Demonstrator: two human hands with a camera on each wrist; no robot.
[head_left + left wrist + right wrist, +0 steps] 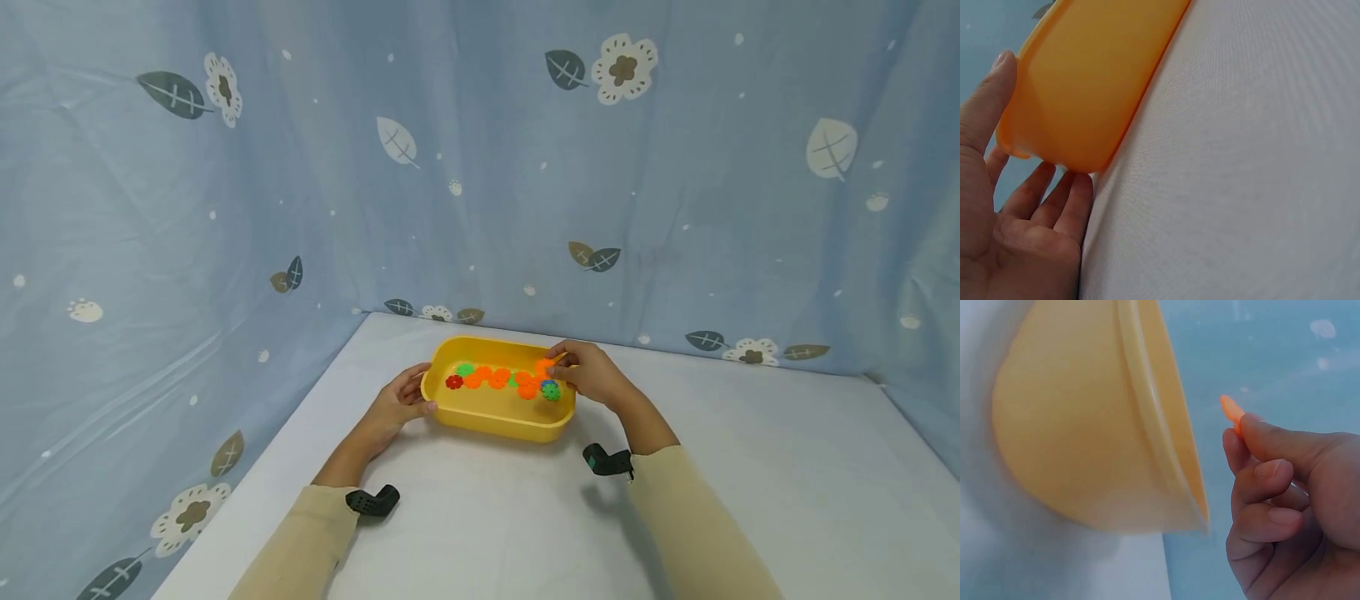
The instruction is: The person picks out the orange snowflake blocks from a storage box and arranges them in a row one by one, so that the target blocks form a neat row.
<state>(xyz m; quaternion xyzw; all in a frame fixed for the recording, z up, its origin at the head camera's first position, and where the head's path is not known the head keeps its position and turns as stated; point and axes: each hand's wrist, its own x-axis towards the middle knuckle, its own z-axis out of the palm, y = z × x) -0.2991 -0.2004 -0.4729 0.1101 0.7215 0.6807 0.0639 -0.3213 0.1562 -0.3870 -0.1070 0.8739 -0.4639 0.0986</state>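
A yellow plastic basin (pixel 487 422) with rounded corners stands on the white table. My left hand (pixel 390 412) holds its left end, thumb against the near corner of the rim; in the left wrist view the other fingers (pixel 1077 203) touch the end wall. Over the basin's right end, my right hand (pixel 596 375) pinches an orange snowflake building disc (pixel 1230 410) between thumb and forefinger, just above the rim. Inside lie several similar discs: orange ones (pixel 500 378), a red one (pixel 454 382), a green one (pixel 551 391) and a partly covered blue one.
The white tabletop (pixel 480 517) extends around the basin. A light blue curtain (pixel 480 167) with leaf and flower prints hangs behind the table and along its left side. Black wrist cameras (pixel 372 502) sit on both beige sleeves (pixel 693 517).
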